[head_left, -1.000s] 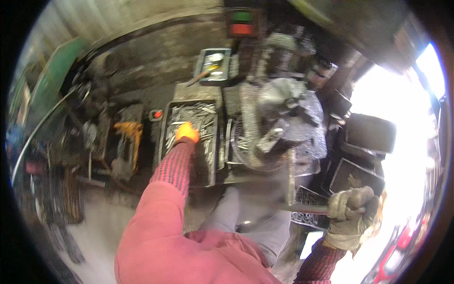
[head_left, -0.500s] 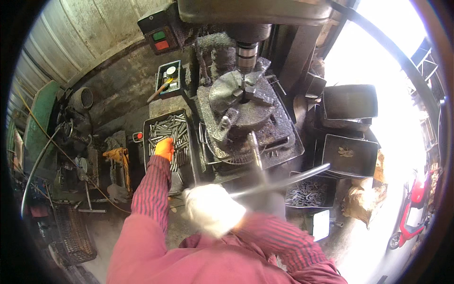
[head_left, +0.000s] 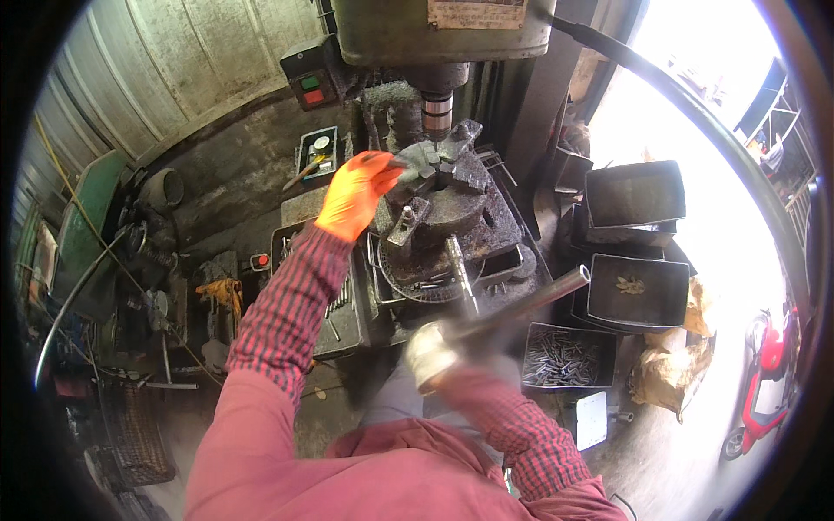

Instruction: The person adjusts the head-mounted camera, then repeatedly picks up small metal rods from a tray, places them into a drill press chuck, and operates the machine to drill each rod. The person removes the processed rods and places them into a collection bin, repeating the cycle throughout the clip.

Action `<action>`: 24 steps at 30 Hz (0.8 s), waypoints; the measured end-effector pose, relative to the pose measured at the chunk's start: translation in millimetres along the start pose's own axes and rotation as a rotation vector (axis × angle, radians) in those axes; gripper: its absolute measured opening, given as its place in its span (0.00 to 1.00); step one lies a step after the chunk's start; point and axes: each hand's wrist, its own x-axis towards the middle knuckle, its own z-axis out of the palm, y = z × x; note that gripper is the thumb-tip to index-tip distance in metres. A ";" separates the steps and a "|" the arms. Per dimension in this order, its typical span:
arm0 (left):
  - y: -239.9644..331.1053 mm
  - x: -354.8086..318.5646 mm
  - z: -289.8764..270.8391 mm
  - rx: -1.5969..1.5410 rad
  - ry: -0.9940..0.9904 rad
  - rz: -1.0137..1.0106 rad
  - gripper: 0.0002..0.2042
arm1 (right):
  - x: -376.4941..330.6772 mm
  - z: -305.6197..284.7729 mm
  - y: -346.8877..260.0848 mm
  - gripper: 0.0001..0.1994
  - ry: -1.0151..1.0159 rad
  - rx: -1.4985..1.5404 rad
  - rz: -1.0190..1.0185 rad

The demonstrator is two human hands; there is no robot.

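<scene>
My left hand (head_left: 358,193), in an orange glove, reaches up to the round chuck (head_left: 439,195) on the drill press table and holds a small dark metal piece (head_left: 393,161) at the chuck's jaws. My right hand (head_left: 432,354), in a pale glove and blurred, grips the near end of a long steel pipe (head_left: 530,300) that slants up to the right. The pipe sits over a key handle (head_left: 459,271) sticking out of the chuck. The drill spindle (head_left: 437,108) hangs just above the chuck.
A tray of small metal parts (head_left: 295,252) lies left of the chuck. Dark metal bins (head_left: 638,291) and a box of short rods (head_left: 566,356) stand at the right. A switch box with green and red buttons (head_left: 311,87) is on the column. Clutter fills the left floor.
My left hand has left the parts tray and risen to the chuck with a piece. My right hand has slid along the pipe toward the chuck key. The view has tilted upward.
</scene>
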 end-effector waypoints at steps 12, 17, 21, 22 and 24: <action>-8.3 43.7 40.1 1.320 -0.139 0.585 0.12 | -25.6 -30.3 7.5 0.08 0.272 0.184 -0.030; -13.1 44.0 45.0 1.080 -0.121 0.273 0.11 | -85.6 -62.1 22.7 0.13 0.503 0.226 -0.112; -15.3 43.4 45.0 1.006 -0.141 0.334 0.13 | -152.6 -128.8 46.8 0.12 1.040 0.527 -0.257; -15.3 43.8 44.7 0.966 -0.142 0.297 0.13 | -165.2 -146.7 53.6 0.12 1.073 0.513 -0.260; -16.2 44.1 44.6 0.946 -0.144 0.296 0.12 | -196.6 -166.4 66.1 0.13 1.124 0.516 -0.230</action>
